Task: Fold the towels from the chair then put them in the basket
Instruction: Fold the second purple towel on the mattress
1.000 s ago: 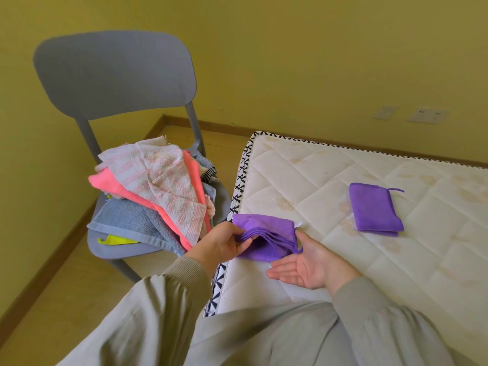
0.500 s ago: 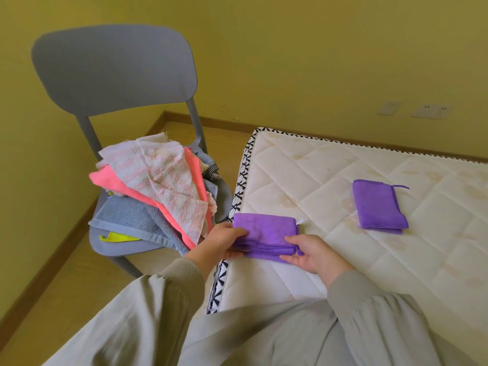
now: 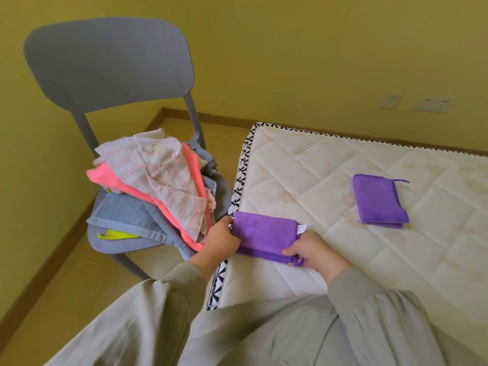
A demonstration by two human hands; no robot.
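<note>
A folded purple towel (image 3: pixel 264 232) lies at the near left corner of the white mattress (image 3: pixel 330 180). My left hand (image 3: pixel 220 240) grips its left edge. My right hand (image 3: pixel 314 253) pinches its near right corner, fingers curled round the layers. A second folded purple towel (image 3: pixel 379 202) rests further right on the mattress. On the grey chair (image 3: pixel 111 67) to the left sits a loose pile of towels (image 3: pixel 158 186): pale pink striped, coral, blue-grey and yellow. No basket is in view.
The chair stands close against the mattress's left edge, on a wooden floor (image 3: pixel 52 286). Yellow walls close in behind and on the left. Wall sockets (image 3: pixel 433 104) sit at the far right. My grey sleeves fill the bottom of the view.
The purple towel, which I held half lifted and open a second ago, now lies flat and folded. My right hand turned over from palm up and took hold of its near right corner.
</note>
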